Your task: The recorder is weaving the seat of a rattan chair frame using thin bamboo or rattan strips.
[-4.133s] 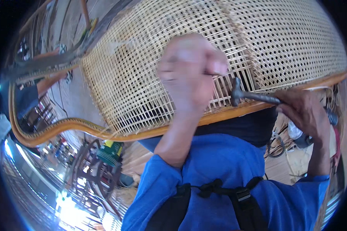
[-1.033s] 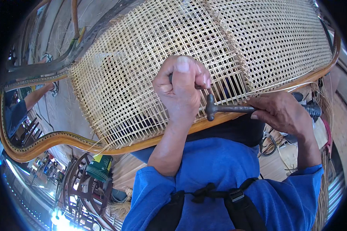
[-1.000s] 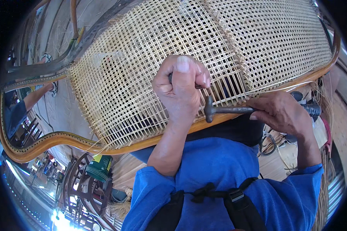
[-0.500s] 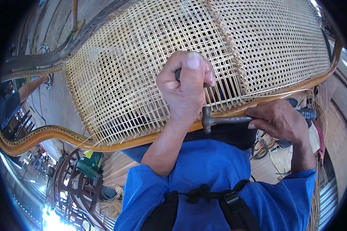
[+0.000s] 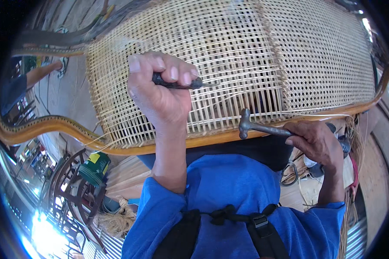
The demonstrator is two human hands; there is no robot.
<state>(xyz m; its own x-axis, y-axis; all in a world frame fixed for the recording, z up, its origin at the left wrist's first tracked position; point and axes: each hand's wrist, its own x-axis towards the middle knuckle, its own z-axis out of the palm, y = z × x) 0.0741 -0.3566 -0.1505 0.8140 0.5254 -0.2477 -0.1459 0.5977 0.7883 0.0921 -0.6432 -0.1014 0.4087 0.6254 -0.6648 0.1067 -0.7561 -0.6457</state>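
Observation:
My left hand (image 5: 162, 101) is raised over the cane panel, fingers wrapped around the dark handle of an awl (image 5: 195, 83). Its thin metal tip points right, above the weave. Lower right, my right hand (image 5: 316, 140) grips a hammer (image 5: 266, 128) by its handle, and the hammer head is over the front wooden rail (image 5: 216, 139). The woven cane panel (image 5: 138, 82) stretches across a curved frame. Near the rail, between both hands, bare upright strands with open gaps show in the weave. One long loose strand (image 5: 328, 115) trails along the rail to the right.
A green bucket (image 5: 94, 169) stands lower left beside dark wooden chair frames (image 5: 75, 190). Bundles of loose fibre (image 5: 118, 219) lie near them. At the far left, another person's leg (image 5: 43, 74) shows. Cables (image 5: 291, 175) and other items lie beneath my right arm.
My left hand has moved left and turned, so the awl now shows sideways with its tip toward the right. The hammer has shifted slightly right and up in my right hand. The view has shifted slightly.

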